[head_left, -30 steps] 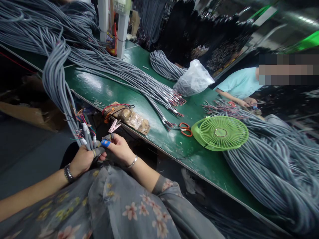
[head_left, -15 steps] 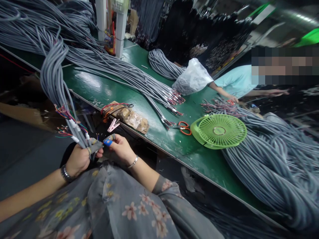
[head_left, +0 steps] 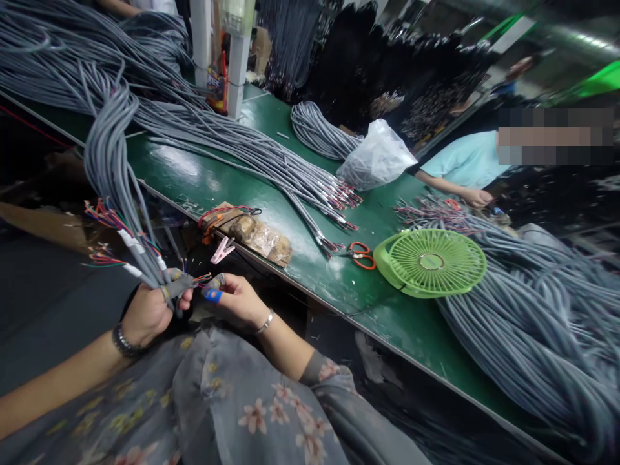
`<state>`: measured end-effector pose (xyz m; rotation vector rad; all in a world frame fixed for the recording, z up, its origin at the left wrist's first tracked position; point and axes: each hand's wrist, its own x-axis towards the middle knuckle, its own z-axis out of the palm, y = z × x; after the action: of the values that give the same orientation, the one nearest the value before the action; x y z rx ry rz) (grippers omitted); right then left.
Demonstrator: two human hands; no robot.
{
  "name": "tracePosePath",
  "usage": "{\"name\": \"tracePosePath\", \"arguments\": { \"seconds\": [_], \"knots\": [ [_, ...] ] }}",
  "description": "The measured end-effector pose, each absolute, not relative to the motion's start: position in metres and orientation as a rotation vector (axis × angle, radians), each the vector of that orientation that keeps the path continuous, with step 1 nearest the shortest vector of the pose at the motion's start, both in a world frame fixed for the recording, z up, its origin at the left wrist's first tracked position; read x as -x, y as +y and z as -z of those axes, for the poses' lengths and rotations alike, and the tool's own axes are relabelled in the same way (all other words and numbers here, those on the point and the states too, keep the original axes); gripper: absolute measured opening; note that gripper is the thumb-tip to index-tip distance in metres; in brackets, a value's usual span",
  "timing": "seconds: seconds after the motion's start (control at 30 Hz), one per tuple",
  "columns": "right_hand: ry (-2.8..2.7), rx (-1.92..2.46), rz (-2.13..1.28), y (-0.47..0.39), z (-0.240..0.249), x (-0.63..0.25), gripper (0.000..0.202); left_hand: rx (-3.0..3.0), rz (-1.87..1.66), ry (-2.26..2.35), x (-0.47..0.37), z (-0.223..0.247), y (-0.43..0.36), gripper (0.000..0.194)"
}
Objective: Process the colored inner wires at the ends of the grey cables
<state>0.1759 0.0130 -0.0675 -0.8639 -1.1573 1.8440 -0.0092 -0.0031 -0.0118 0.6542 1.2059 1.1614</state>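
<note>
From the head camera I see my left hand [head_left: 148, 310] closed around a bundle of grey cables [head_left: 109, 168] at the near left, below the edge of the green desk [head_left: 203, 174]; the grip is tight just under the stripped ends, where coloured wires [head_left: 104, 216] fan out to the left. The bundle's long axis climbs from that fist up and away, then bends over the desk edge into the mass of cable lying far left. My right hand [head_left: 239, 302] sits just beside the left, on its right, thumb and forefinger pinched on the short wire tips [head_left: 202, 279] that stick out of one cable toward it; a blue finger cot [head_left: 212, 295] covers one fingertip. So the cable end lies between the two hands, pointing rightward at the right hand, which is the nearer to the tips, while the left carries the weight. On the desk edge just beyond the hands lie a pink clip [head_left: 221, 249] and a taped brown block [head_left: 254, 232]; farther right are orange-handled scissors [head_left: 361, 254] and a green fan [head_left: 431, 261] lying flat. A clear plastic bag [head_left: 375, 157] sits at the far side, and a co-worker's hand [head_left: 477, 197] rests among more wire ends at the far right.
</note>
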Motion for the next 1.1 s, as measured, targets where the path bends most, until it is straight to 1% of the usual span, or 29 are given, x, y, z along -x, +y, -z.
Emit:
{"name": "tracePosePath", "arguments": {
  "seconds": [0.1,0.2,0.3,0.4,0.5,0.57,0.63,0.73,0.9,1.1],
  "knots": [
    [-0.983,0.914,-1.838,0.028,0.071,-0.185,0.063,-0.680,-1.094,1.164,0.014,0.010,0.001,0.040],
    [-0.812,0.971,-1.865,0.044,0.068,-0.184,0.058,-0.736,-0.939,1.114,0.015,0.008,0.007,0.044],
    [-0.851,0.941,-1.917,0.055,0.061,-0.175,0.057,-0.820,-0.786,1.036,0.014,0.003,0.014,0.051],
    [-0.954,0.955,-1.698,0.057,0.057,-0.165,0.060,-0.855,-0.728,1.000,0.012,-0.001,0.022,0.054],
    [-0.966,1.031,-1.472,0.054,0.058,-0.158,0.065,-0.829,-0.723,0.988,0.012,-0.002,0.029,0.050],
    [-0.898,1.041,-1.525,0.054,0.057,-0.154,0.066,-0.815,-0.723,0.970,0.011,-0.001,0.032,0.044],
    [-0.786,1.001,-1.665,0.056,0.055,-0.151,0.064,-0.809,-0.718,0.958,0.011,0.001,0.033,0.040],
    [-0.633,0.912,-1.784,0.058,0.050,-0.148,0.059,-0.807,-0.709,0.964,0.009,0.003,0.033,0.040],
    [-0.547,0.873,-1.774,0.058,0.048,-0.146,0.052,-0.805,-0.709,0.983,0.007,0.006,0.033,0.046],
    [-0.550,0.880,-1.789,0.059,0.049,-0.145,0.053,-0.814,-0.696,0.979,0.008,0.010,0.035,0.047]
  ]
}}
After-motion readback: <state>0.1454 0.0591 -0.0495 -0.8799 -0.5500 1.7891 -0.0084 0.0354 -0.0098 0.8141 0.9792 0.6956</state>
